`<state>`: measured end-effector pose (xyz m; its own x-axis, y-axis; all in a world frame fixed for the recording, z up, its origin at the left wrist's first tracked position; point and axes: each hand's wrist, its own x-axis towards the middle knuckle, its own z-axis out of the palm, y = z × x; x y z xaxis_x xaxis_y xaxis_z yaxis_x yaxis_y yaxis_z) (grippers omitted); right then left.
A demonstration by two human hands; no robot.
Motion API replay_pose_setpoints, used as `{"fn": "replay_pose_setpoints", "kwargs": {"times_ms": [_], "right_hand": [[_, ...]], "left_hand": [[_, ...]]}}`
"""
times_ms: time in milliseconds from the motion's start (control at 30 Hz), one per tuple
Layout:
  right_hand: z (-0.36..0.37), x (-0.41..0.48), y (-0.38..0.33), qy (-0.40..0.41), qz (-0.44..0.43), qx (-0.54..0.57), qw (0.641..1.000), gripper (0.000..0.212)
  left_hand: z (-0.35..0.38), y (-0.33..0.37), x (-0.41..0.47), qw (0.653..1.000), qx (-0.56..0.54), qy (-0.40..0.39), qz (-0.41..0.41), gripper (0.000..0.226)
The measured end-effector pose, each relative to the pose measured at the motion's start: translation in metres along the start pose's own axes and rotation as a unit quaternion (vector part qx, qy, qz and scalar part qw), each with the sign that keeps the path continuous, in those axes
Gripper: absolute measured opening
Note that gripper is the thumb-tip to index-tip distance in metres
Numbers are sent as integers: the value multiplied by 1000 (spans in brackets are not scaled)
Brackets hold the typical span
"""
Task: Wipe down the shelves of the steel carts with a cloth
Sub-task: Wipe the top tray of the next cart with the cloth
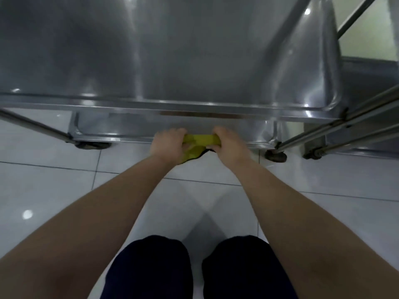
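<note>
Head view: I am looking down on a pale tiled floor (54,190) that fills the lower half. Above it stands a steel cart (313,100). Its top shelf (194,50), a shallow tray with a raised rim, spans most of the upper part. Below that I see only the near strip of the lower shelf (129,128). A second cart (367,83) stands just beside the first at the right, its rails crossing the right edge.

Two knees in dark trousers (149,268) sit at the bottom edge, and two bare arms reach forward from there. The left hand (166,145) and the right hand (228,145) come close together at the middle of the lower shelf's near edge. The fingers of both are curled tight around a yellow cloth (199,140), which is bunched between them with a dark hem hanging underneath. I cannot tell whether the cloth touches the shelf edge. A dark wheel (92,145) sits under each near corner of the cart.
</note>
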<state>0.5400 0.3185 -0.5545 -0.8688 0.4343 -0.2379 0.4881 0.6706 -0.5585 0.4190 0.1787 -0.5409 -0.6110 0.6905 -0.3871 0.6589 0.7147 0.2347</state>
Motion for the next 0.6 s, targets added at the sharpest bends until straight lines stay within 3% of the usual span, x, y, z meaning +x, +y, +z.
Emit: {"fn": "replay_pose_setpoints", "kwargs": {"times_ms": [100,200,333,600], "right_hand": [[-40,-34,-40,-11,11,62,998,25],[-102,-74,-88,32,20,146,989,23],[-204,-128,-160,97,37,239,965,20],[-401,-221,-297,230,84,354,903,44]], "left_hand": [[-52,6,-44,1000,5,-22,-11,32],[-120,15,-93,993,-120,-1,-4,35],[-229,36,-157,956,-293,11,4,34],[-441,109,-258,876,-467,120,27,31]]}}
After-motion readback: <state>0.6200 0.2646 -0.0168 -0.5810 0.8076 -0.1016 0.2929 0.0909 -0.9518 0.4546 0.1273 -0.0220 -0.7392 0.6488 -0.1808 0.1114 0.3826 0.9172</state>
